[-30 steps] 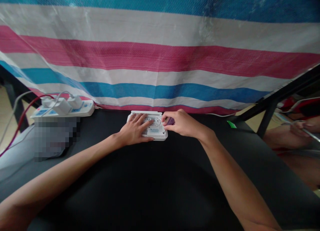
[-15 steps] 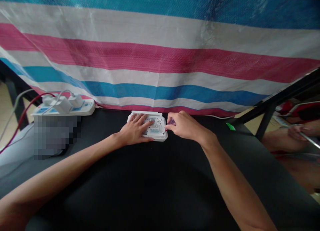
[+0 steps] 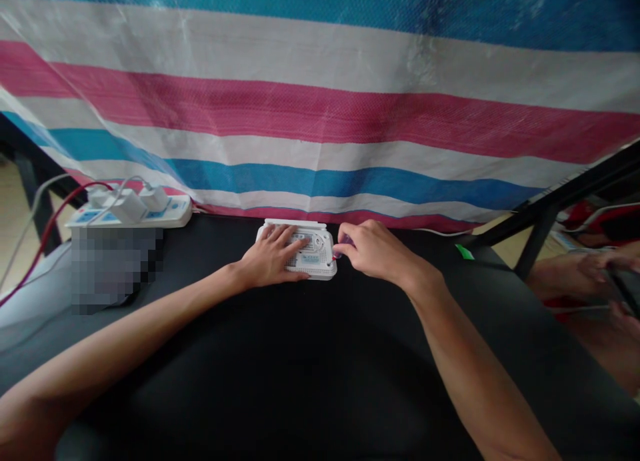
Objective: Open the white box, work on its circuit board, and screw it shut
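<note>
A white router (image 3: 313, 260) with a vented face and a folded antenna along its far edge lies flat on the black table. My left hand (image 3: 273, 254) rests on its left part, fingers spread. My right hand (image 3: 373, 248) is closed at the router's right edge around a small screwdriver (image 3: 343, 248) with a purple handle, mostly hidden by the fingers. A bit of red on the tool shows by the dark hole at the near right corner. Whether its tip sits in that hole is too small to tell.
A white power strip (image 3: 175, 211) with chargers and cables stands at the back left, above a blurred-out patch. A striped sheet (image 3: 320, 114) hangs behind the black table (image 3: 300, 368). On the right are a green scrap (image 3: 465, 252) and another person's hands (image 3: 597, 264) with a dark object.
My right hand has shifted slightly and its fingers have turned a little on the screwdriver. The left hand stays on the router. The other person's hands at the right have moved.
</note>
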{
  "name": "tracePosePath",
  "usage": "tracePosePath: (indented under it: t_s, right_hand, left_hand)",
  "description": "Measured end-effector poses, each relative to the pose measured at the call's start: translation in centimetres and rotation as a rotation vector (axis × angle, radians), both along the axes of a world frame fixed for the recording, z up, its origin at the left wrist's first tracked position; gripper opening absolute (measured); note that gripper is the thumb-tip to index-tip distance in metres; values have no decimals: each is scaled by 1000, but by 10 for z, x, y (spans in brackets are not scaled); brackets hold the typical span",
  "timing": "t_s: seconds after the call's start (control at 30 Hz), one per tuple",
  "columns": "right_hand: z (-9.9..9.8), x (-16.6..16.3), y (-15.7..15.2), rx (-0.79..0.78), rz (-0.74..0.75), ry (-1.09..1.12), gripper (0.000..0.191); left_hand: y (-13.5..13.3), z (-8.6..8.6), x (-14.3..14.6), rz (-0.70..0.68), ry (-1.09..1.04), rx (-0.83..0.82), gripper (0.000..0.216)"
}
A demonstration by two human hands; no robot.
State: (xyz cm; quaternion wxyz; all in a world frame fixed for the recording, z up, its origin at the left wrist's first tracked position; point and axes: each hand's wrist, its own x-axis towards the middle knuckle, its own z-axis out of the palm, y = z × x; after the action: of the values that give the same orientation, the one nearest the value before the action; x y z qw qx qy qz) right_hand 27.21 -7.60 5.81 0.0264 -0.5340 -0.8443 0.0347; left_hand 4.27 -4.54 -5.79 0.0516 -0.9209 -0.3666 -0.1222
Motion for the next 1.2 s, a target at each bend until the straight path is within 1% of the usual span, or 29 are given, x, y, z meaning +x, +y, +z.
tracePosePath:
  t_s: [0.2, 0.27, 0.37, 0.43, 0.5, 0.57, 0.67, 0.73, 0.8, 0.87, 0.97, 1.07, 1.1, 1.2]
  right_hand:
    - [-5, -4, -2, 65, -97, -107, 39]
    - [-6, -4, -2, 83, -91, -92, 35]
    - [-7, -2, -2, 84, 30, 10, 17]
    - [-6, -1, -3, 69, 88, 49, 15]
    - [-4, -2, -3, 51, 84, 39, 10]
    - [-4, -2, -2, 33, 69, 20, 12]
    - [-8, -3, 1, 59, 13, 6, 27]
    - [-12, -2, 3, 82, -32, 15, 32]
    - [-14, -1, 3, 83, -28, 49, 23]
    - [-13, 1, 3, 68, 25, 82, 12]
    - [-12, 0, 2, 41, 71, 67, 9]
    - [-12, 0, 3, 46, 12, 40, 21]
    - [-12, 0, 3, 52, -9, 44, 22]
    - [-12, 2, 3, 45, 15, 71, 12]
  left_hand:
    - [0, -1, 0, 11, 22, 12, 82]
    - [0, -2, 0, 9, 26, 19, 83]
    - [0, -2, 0, 11, 29, 32, 82]
    - [1, -2, -1, 13, 30, 35, 82]
    - [1, -2, -1, 8, 29, 28, 83]
    - [1, -2, -1, 0, 19, 19, 82]
    - [0, -2, -1, -2, -1, 11, 80]
    - [0, -2, -1, 2, -8, 12, 80]
    - [0, -2, 0, 7, -9, 13, 81]
    - [0, -1, 0, 4, -9, 12, 80]
    - [0, -2, 0, -2, -7, 10, 80]
    - [1, -2, 0, 1, -8, 7, 80]
    - [1, -2, 0, 2, -11, 5, 80]
    - [1, -3, 0, 0, -19, -1, 80]
